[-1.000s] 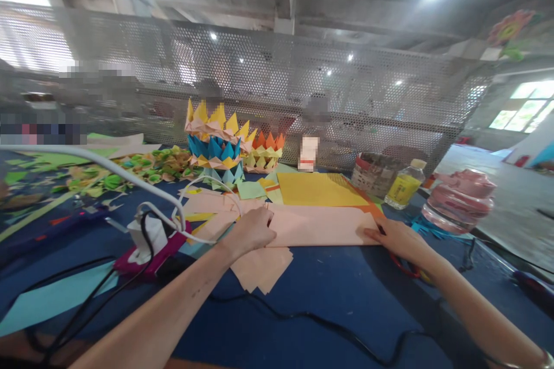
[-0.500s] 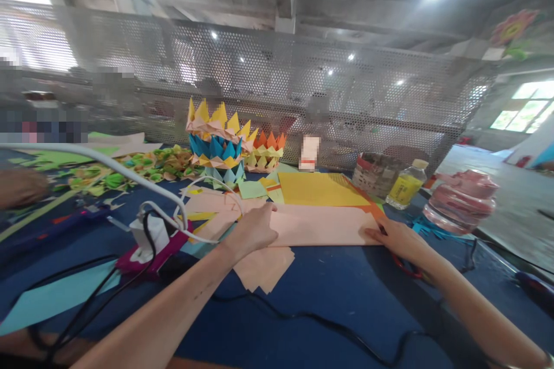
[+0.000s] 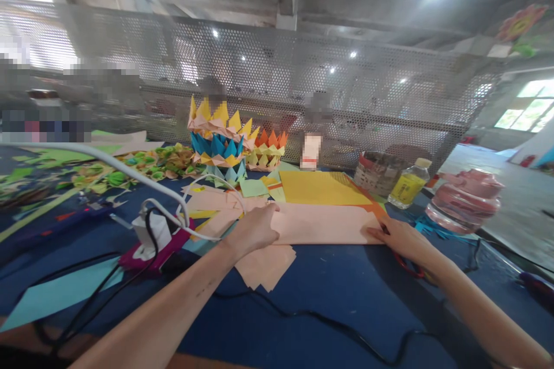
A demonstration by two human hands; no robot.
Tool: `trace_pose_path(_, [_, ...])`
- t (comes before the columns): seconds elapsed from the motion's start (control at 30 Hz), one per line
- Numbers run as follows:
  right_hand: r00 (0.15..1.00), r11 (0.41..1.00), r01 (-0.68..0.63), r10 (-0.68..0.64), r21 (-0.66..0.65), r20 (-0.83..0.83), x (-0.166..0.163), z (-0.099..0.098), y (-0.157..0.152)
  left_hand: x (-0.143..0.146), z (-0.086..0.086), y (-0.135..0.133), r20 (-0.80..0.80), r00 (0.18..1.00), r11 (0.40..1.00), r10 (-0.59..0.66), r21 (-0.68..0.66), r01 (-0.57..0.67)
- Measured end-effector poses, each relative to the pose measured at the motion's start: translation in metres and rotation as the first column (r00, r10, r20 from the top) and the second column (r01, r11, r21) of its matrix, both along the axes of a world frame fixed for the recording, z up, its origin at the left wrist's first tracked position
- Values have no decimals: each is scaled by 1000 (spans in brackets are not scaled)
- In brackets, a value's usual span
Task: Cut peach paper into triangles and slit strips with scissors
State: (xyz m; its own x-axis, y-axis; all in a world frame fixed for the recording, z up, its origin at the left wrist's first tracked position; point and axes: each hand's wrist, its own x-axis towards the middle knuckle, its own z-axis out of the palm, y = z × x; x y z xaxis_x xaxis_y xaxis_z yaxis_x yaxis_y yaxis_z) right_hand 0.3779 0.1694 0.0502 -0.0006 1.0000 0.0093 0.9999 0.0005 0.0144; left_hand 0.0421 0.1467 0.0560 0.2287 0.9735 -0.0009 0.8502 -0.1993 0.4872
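Observation:
A long folded sheet of peach paper (image 3: 324,226) lies across the blue table (image 3: 329,294). My left hand (image 3: 254,229) rests on its left end, fingers curled down and pressing the paper. My right hand (image 3: 396,236) lies on its right end, fingers stretched flat along the lower edge. Smaller peach paper pieces (image 3: 264,265) lie just below my left hand. A yellow sheet (image 3: 318,187) lies behind the peach paper.
Stacked folded paper crowns (image 3: 219,141) stand at the back. A purple power strip (image 3: 153,245) with white and black cables sits left. At right are a woven basket (image 3: 375,173), a yellow bottle (image 3: 409,184) and a pink jug (image 3: 463,202). Red-handled scissors (image 3: 409,268) lie under my right wrist.
Both hands stay on the peach paper almost unmoved; the view has shifted slightly. A person's hand seen at the far left half a second ago is gone.

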Motion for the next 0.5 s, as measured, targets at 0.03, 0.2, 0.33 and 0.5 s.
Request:
trace_pose_path(0.03, [1000,1000,-2,2,-2,-1,0,0,0,0,0,1,11,1000,1000,0,-3,0])
trace_pose_path(0.2, [1000,1000,-14,14,-8,4,1,-1,2,-2,-2,5,59,998,1000,0,-9,1])
trace_pose_path(0.33, [1000,1000,-6,6,-7,19,1,-1,0,-3,-2,5,46,999,1000,9,-1,-9])
trace_pose_path(0.5, [1000,1000,7,-7,-2,28,0,-1,0,-2,-4,7,-22,993,989,120,86,-118])
